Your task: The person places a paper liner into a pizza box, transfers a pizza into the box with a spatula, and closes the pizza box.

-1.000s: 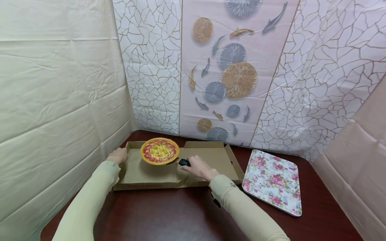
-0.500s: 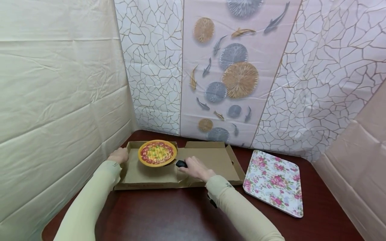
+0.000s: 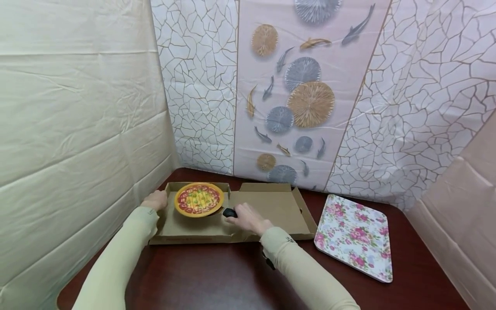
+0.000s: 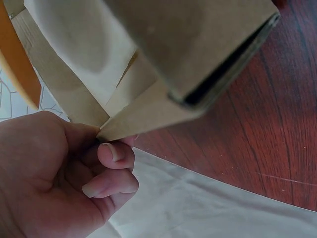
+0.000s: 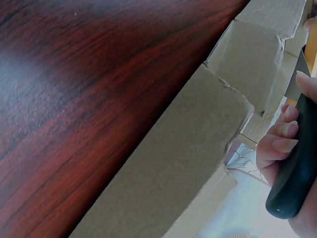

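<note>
A toy-like pizza (image 3: 199,199) with an orange crust and red and yellow topping hangs above the left half of an open cardboard pizza box (image 3: 197,228). Under its right edge runs a spatula, mostly hidden by the pizza. My right hand (image 3: 249,219) grips the spatula's black handle (image 5: 297,158), fingers curled round it. At the box's left side my left hand (image 3: 155,200) pinches the cardboard wall (image 4: 153,111) between thumb and fingers. The pizza's orange edge (image 4: 19,57) shows at upper left in the left wrist view.
The box's lid half (image 3: 271,211) lies open to the right, its flaps raised. Beyond it a white tray with pink flowers (image 3: 356,237) rests on the dark red-brown table (image 3: 201,275). Patterned cloth (image 3: 286,107) hangs close behind, and a pale cloth wall (image 3: 85,129) stands left.
The pizza on the spatula has moved left and slightly down over the box's left half, the right hand going with it. My left hand keeps its hold on the box wall.
</note>
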Tool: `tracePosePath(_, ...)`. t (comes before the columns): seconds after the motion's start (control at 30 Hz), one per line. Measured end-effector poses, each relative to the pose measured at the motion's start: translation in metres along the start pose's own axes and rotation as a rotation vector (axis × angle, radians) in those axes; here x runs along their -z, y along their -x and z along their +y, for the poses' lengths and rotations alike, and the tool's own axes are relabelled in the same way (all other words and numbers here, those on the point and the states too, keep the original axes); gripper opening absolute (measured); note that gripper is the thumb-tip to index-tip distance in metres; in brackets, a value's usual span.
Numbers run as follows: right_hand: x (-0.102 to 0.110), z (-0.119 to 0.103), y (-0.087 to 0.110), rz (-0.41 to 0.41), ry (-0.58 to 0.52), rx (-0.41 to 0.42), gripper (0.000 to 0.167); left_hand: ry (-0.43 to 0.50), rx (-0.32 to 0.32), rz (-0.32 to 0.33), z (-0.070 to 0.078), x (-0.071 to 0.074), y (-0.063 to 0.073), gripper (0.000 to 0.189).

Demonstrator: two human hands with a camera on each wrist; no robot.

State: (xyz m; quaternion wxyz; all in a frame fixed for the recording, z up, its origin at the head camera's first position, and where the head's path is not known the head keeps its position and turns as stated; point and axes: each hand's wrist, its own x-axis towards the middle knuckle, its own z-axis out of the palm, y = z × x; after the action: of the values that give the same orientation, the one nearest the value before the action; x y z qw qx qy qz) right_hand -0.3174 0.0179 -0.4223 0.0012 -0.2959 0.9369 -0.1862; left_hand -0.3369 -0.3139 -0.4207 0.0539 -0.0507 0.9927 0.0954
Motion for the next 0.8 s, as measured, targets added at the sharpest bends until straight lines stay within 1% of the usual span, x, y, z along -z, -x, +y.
tracePosePath(0.17, -0.002, -0.002, 0.001, -0.006, 0.009, -0.003, 0.033, 0.005, 0.012, -0.004, 0.001, -0.001, 0.000, 0.030)
tracePosePath(0.4, -0.006, -0.005, 0.000, -0.003, 0.028, 0.007, 0.036, -0.006, 0.024, -0.011, 0.001, 0.003, 0.002, 0.031)
tracePosePath(0.6, -0.009, -0.008, -0.003, -0.007, 0.056, 0.008, 0.037, -0.011, 0.037, -0.024, 0.003, 0.004, 0.003, 0.032)
tracePosePath(0.8, -0.011, -0.010, -0.005, -0.017, 0.076, 0.016, 0.036, -0.010, 0.028, -0.028, 0.006, 0.005, 0.005, 0.031)
